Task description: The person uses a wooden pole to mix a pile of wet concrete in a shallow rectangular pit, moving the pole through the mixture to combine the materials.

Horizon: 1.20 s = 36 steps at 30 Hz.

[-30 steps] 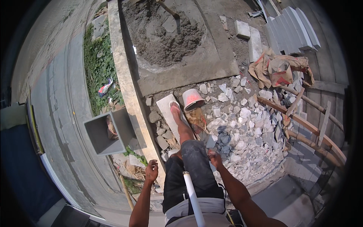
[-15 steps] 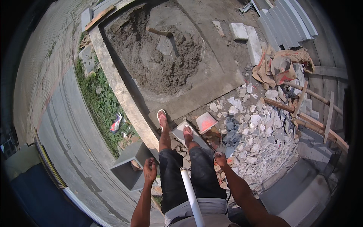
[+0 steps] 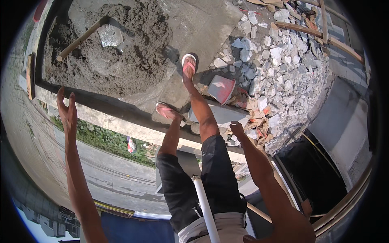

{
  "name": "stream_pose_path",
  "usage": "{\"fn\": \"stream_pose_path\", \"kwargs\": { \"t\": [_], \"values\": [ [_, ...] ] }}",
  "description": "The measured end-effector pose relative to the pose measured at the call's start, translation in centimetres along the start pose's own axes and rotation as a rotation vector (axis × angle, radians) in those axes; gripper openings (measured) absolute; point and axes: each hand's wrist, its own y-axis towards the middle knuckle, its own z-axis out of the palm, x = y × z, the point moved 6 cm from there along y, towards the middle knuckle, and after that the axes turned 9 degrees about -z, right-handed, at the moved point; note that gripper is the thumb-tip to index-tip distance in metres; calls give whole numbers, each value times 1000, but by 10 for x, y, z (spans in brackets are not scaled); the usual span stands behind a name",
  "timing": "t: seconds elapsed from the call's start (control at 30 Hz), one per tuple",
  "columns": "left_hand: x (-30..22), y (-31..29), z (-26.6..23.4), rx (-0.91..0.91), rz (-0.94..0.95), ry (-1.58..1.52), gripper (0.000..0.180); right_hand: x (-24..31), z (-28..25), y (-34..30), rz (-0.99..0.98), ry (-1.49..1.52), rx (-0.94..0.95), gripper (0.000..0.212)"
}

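Note:
A hoe lies in a heap of wet grey mortar (image 3: 133, 60), its wooden handle (image 3: 79, 41) slanting toward the near left and its flat blade (image 3: 110, 35) resting in the mix. My left hand (image 3: 68, 111) is stretched out over the trough's low wall (image 3: 101, 117), fingers apart and empty, short of the handle's end. Beside my right thigh hangs my right hand (image 3: 238, 129), fingers loosely bent with a small gap between them and nothing seen in them. A whitish tub with a reddish inside (image 3: 221, 89) stands beyond that hand.
Broken rubble (image 3: 279, 77) covers the ground at right, with wooden poles (image 3: 320, 36) beyond. A grey slab (image 3: 219, 114) lies by my leg. Green plants (image 3: 101, 137) grow along the wall's outer side. A white tube (image 3: 206, 210) runs in front of my waist.
My body and view have turned left. One foot has stepped forward on the concrete. My left hand has swung out toward the hoe handle, its fingers spreading; the right hand stays by my thigh.

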Motion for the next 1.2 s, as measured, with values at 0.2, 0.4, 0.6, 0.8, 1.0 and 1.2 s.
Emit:
{"fn": "stream_pose_path", "kwargs": {
  "t": [0.2,0.4,0.6,0.8,1.0,1.2],
  "values": [
    [29,235,-8,-142,269,610,53,-50,-8,157,185,143,-222,56],
    [48,249,49,-15,-49,611,47,-62,-35,236,114,150,-241,70],
    [32,225,91,373,-319,722,44,41,-13,214,-62,-237,-282,37],
    [29,227,91,445,-225,824,31,336,-76,248,-613,-511,-460,29],
    [10,210,105,397,-357,902,37,582,-102,316,-781,-769,-327,28],
    [25,203,103,259,-162,881,34,757,-82,404,-1120,-944,-593,11]
  ]
}}
